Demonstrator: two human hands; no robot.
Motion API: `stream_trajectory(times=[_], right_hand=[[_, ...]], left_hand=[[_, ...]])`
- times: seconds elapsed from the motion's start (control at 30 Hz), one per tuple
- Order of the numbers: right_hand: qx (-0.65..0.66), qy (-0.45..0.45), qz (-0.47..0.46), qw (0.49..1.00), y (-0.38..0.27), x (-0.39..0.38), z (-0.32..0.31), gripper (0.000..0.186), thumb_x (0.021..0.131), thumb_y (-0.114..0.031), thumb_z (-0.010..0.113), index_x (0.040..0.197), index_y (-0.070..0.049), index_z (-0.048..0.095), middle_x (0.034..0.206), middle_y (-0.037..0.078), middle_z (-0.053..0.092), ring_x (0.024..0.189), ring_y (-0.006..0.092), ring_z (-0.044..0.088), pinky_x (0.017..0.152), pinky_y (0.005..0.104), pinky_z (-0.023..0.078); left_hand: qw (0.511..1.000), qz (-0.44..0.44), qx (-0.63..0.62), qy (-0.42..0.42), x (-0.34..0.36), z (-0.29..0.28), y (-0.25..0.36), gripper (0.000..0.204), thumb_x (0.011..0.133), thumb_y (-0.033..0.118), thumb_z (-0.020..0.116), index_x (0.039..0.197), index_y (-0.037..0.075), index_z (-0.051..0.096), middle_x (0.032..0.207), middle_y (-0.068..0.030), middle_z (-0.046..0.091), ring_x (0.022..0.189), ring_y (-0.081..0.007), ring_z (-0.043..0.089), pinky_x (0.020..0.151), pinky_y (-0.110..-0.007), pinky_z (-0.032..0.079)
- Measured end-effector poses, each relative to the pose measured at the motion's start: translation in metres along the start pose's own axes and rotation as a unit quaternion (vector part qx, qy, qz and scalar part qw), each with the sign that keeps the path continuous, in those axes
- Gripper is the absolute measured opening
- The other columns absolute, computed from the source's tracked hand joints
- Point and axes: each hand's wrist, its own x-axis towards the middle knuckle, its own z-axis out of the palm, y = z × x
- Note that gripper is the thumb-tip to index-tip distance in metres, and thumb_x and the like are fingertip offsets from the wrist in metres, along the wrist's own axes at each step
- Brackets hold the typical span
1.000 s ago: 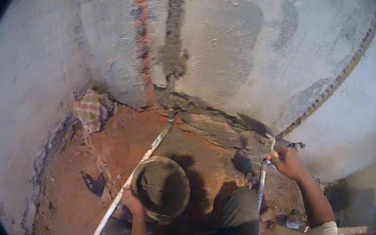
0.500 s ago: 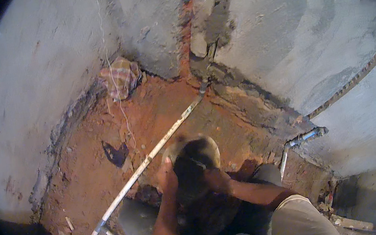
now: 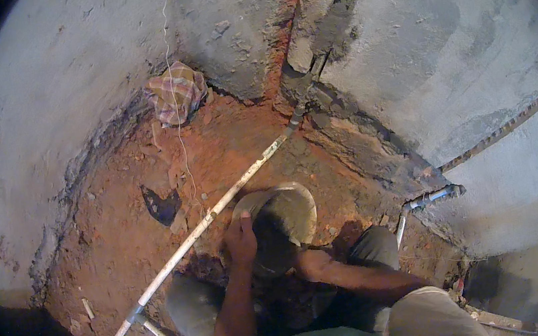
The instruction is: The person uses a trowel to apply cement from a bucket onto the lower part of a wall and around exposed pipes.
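Observation:
A round pale basin (image 3: pixel 308 205), tilted, sits between my knees above the reddish soil. My left hand (image 3: pixel 241 240) grips its left rim, thumb laid over the edge. Inside lies a dark grey mass (image 3: pixel 274 224) that looks like mortar, partly in shadow. My right hand (image 3: pixel 312 263) is closed at the basin's near right side, against the dark inside. A small pale edge shows beside its fingers; what it holds is hidden.
A long whitish pipe (image 3: pixel 202 226) crosses the soil (image 3: pixel 122 233) just left of the basin. A bundled checked cloth (image 3: pixel 178 95) and a black scrap (image 3: pixel 162 204) lie beyond. A blue-and-white pipe end (image 3: pixel 434 197) is at the right wall, and a thin white cord (image 3: pixel 181 138) hangs down.
My right hand has moved slightly down and left at the basin, and more of the grey contents shows. The left hand keeps its hold on the rim. The view has shifted a little.

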Motion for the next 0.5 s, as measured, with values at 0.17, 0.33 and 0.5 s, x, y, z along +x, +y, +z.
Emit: stream_trajectory(times=[0.17, 0.33, 0.5], right_hand=[[-0.031, 0.059, 0.034, 0.997, 0.017, 0.003, -0.039, 0.032, 0.081, -0.030, 0.057, 0.089, 0.002, 0.060, 0.084, 0.020, 0.064, 0.079, 0.0380, 0.063, 0.069, 0.0467, 0.051], [-0.005, 0.119, -0.066, 0.991, 0.019, 0.019, 0.038, 0.034, 0.080, -0.018, 0.053, 0.105, 0.004, 0.053, 0.078, 0.022, 0.064, 0.072, 0.0353, 0.064, 0.063, 0.0463, 0.052], [-0.035, 0.046, 0.020, 0.998, 0.014, -0.010, -0.014, 0.038, 0.077, -0.017, 0.055, 0.106, 0.008, 0.050, 0.079, 0.021, 0.065, 0.073, 0.0367, 0.065, 0.065, 0.0505, 0.051]], left_hand=[[1.000, 0.013, -0.011, -0.003, 0.002, 0.002, -0.007, 0.031, 0.090, 0.026, 0.053, 0.086, -0.004, 0.061, 0.071, -0.0189, 0.060, 0.065, -0.0272, 0.056, 0.062, -0.036, 0.044], [0.996, 0.048, 0.072, 0.002, -0.001, 0.011, 0.005, 0.035, 0.091, 0.029, 0.052, 0.088, -0.005, 0.062, 0.077, -0.0199, 0.063, 0.070, -0.0274, 0.061, 0.066, -0.037, 0.047], [0.996, -0.015, 0.078, -0.047, 0.007, -0.005, -0.009, 0.037, 0.092, 0.030, 0.049, 0.096, -0.004, 0.063, 0.083, -0.0225, 0.063, 0.080, -0.0302, 0.062, 0.072, -0.039, 0.047]])
